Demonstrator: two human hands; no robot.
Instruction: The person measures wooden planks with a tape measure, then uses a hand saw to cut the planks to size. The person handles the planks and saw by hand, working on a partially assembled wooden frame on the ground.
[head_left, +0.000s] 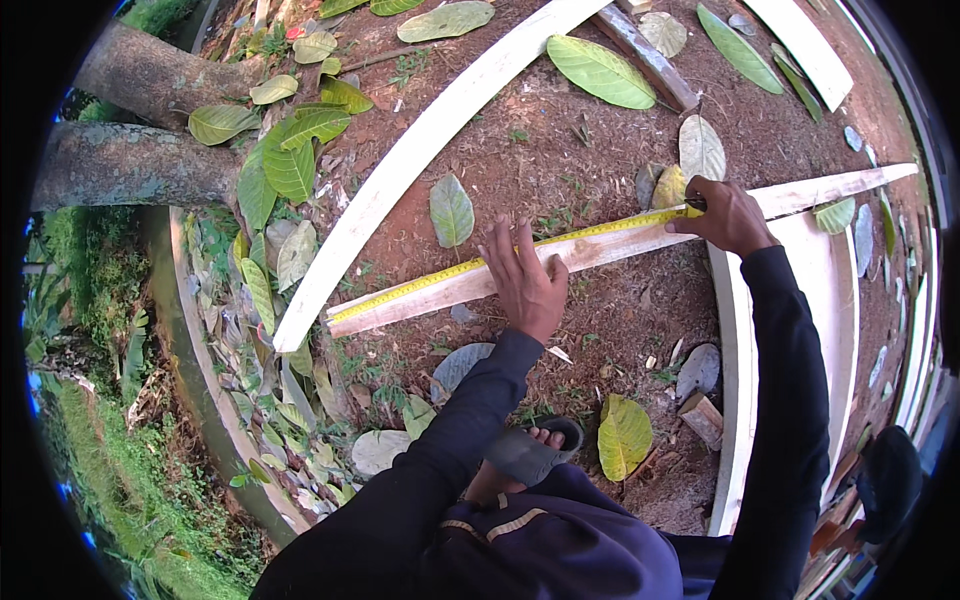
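The board (612,244) lies slantwise over the soil (620,320), long, narrow, pale with pinkish-brown smudges; yellow tape (590,231) runs along its far edge; the left hand (532,290) rests on it, fingers loosely spread; the right hand (735,218) pinches the tape's end.

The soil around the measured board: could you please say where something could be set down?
Mostly bare soil lies below the board, between the left forearm and the white plank at right; another patch is above, between the curved plank and tape measure, around one leaf. Leaves crowd the left side and the right hand.
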